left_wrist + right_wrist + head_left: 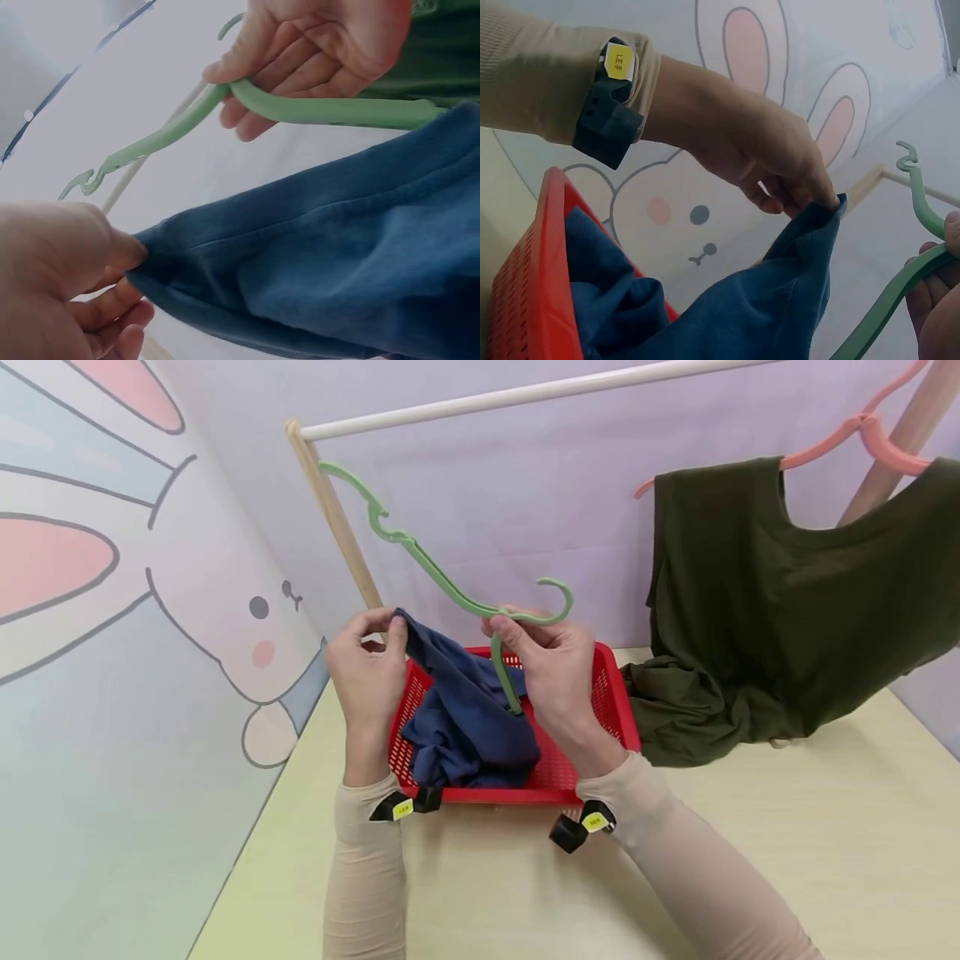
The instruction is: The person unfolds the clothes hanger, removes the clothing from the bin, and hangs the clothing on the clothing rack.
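My left hand (pixel 367 668) pinches a corner of the blue garment's (pixel 468 693) hemmed edge and holds it up, while the rest of the cloth lies bunched in a red basket (pixel 626 727). Between thumb and fingers of my right hand (pixel 558 681) is a green clothes hanger (pixel 442 577), gripped just below its hook. One hanger arm points up and left, free of cloth. The other slants down, and its end meets the blue cloth; in the left wrist view, the tip of this hanger arm (pixel 405 112) is hidden behind the garment edge (pixel 300 191).
Behind the basket stands a rack with a white rail (pixel 525 395) and wooden posts (pixel 333 518). At right, a dark green shirt (pixel 720 568) hangs on a pink hanger (pixel 825 443), its lower part heaped on the pale table (pixel 825 827). A rabbit-painted wall (pixel 150 735) borders the left.
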`<state>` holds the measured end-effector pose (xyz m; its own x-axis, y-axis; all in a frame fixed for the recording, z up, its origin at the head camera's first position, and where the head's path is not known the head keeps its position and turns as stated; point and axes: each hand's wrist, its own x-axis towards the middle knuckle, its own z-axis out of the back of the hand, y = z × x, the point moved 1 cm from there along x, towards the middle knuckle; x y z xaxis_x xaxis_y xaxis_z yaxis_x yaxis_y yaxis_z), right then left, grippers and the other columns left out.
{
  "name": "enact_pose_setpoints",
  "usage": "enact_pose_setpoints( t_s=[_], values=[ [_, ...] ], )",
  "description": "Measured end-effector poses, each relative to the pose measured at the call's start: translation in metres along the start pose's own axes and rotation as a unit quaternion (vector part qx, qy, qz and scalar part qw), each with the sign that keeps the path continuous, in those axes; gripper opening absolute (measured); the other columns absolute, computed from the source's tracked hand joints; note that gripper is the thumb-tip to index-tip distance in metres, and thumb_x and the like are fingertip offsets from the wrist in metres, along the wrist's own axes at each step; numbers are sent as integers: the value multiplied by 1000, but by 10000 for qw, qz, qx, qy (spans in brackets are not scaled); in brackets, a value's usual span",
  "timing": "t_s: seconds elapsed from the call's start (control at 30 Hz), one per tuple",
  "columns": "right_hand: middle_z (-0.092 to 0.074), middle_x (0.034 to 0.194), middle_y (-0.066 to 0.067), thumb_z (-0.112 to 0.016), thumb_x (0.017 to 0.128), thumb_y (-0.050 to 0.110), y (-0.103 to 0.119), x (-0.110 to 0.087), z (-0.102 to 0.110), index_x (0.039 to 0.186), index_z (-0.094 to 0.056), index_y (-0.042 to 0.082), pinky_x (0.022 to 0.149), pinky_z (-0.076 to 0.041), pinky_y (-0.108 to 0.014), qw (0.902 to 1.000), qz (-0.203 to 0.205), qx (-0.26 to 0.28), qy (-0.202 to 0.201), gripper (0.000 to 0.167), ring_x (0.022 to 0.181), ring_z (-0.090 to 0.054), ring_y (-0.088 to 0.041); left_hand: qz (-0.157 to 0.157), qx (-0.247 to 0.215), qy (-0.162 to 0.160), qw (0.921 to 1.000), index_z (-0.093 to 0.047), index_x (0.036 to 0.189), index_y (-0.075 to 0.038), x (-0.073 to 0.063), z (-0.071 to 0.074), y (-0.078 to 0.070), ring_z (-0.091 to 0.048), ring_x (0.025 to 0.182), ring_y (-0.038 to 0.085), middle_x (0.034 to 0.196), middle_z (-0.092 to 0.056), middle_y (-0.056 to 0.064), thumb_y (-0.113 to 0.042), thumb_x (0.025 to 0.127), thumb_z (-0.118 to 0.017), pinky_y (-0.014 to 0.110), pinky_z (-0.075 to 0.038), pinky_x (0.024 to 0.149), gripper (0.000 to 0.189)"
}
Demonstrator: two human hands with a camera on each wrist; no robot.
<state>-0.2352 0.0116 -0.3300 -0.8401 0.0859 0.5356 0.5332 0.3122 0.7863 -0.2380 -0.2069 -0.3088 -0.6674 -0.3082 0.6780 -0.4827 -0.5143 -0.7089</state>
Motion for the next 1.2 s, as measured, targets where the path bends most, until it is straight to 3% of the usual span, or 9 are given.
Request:
enact_pose_setpoints(
  t_s=[0.23, 0.63, 0.83, 1.2],
  values=[
    [-84, 108, -16, -84, 101, 13, -6, -7, 2, 122, -86, 6, 89, -64, -38, 9996, -69, -275, 73, 22, 98, -81, -27, 209, -32, -619, 9979, -84, 113, 2, 5, 8, 6, -64, 93, 12, 99, -78, 19, -9, 106, -72, 22, -51, 78, 17],
    [-84, 103, -15, -82, 102, 9, -12, -16, 3, 122, -86, 6, 89, -65, -39, 9981, 83, -405, 465, 21, 97, -81, -35, 290, 18, -1045, 9941, -82, 115, 5, 10, 22, 11, -64, 92, 6, 96, -75, 10, -10, 107, -72, 24, -49, 77, 20],
    [-82, 99, -16, -81, 102, 5, -6, -8, 5, 121, -85, 4, 77, -63, -35, 9950, 178, -350, 914, 19, 93, -78, -40, 294, -27, -1034, 9942, -83, 113, 3, 10, 24, 12, -65, 92, 6, 93, -74, 2, -10, 106, -73, 24, -47, 77, 18],
    [-82, 95, -15, -80, 103, 7, 36, 35, 13, 116, -86, 4, 77, -64, -35, 9856, 202, -857, 1442, 14, 89, -79, -29, 287, 25, -729, 9969, -82, 112, 3, 11, 25, 16, -61, 94, 8, 98, -75, 17, -8, 106, -73, 24, -47, 80, 15]
  ],
)
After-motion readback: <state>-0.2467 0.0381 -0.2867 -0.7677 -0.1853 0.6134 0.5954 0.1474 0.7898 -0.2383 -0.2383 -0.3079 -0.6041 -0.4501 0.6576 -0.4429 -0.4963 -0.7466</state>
